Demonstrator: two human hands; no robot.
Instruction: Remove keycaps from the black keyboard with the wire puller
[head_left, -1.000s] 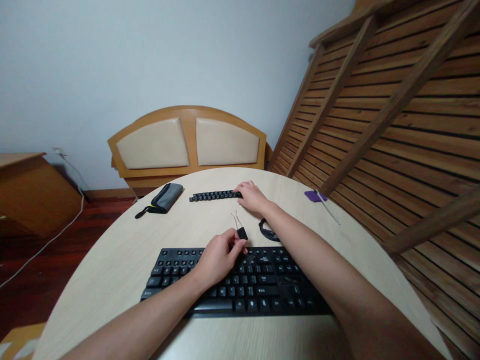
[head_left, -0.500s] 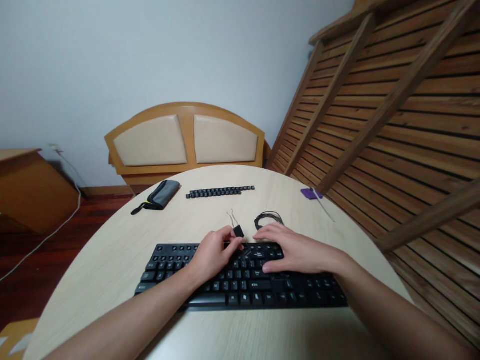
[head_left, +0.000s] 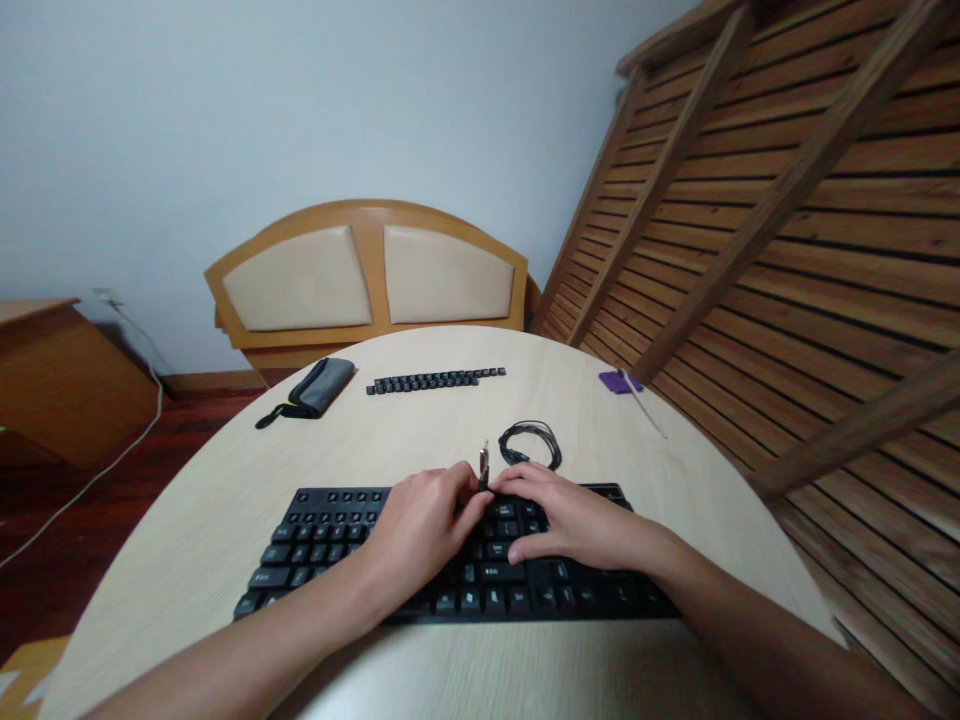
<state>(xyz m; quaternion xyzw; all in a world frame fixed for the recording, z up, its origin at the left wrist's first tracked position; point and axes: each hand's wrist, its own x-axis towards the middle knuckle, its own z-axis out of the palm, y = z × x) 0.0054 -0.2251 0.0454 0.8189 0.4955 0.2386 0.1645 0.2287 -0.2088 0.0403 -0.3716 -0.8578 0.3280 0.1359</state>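
A black keyboard (head_left: 495, 600) lies across the near side of the table, with several keycaps gone from its upper left rows. Pinched in the fingers of my left hand (head_left: 424, 525) is a keycap puller (head_left: 484, 468), a small black handle with wire prongs pointing up, held over the keyboard's top rows. My right hand (head_left: 574, 520) rests on the right part of the keyboard with thumb and fingers apart. Its index fingertip reaches close to the puller's lower end; whether they touch is hard to tell. Just beyond the right hand lies a coiled black cable (head_left: 530, 428).
Removed keycaps (head_left: 431, 383) stand in rows farther back on the round table (head_left: 315, 455). A grey pouch (head_left: 322, 388) lies at the back left. On the right, a purple cloth (head_left: 619, 382) has a thin rod on it. Wooden slats (head_left: 750, 260) lean beside the table.
The puller has turned edge-on and more upright in my left hand. My right hand has moved left and slightly nearer, its fingertips closer to the puller. The keyboard has shifted a little left.
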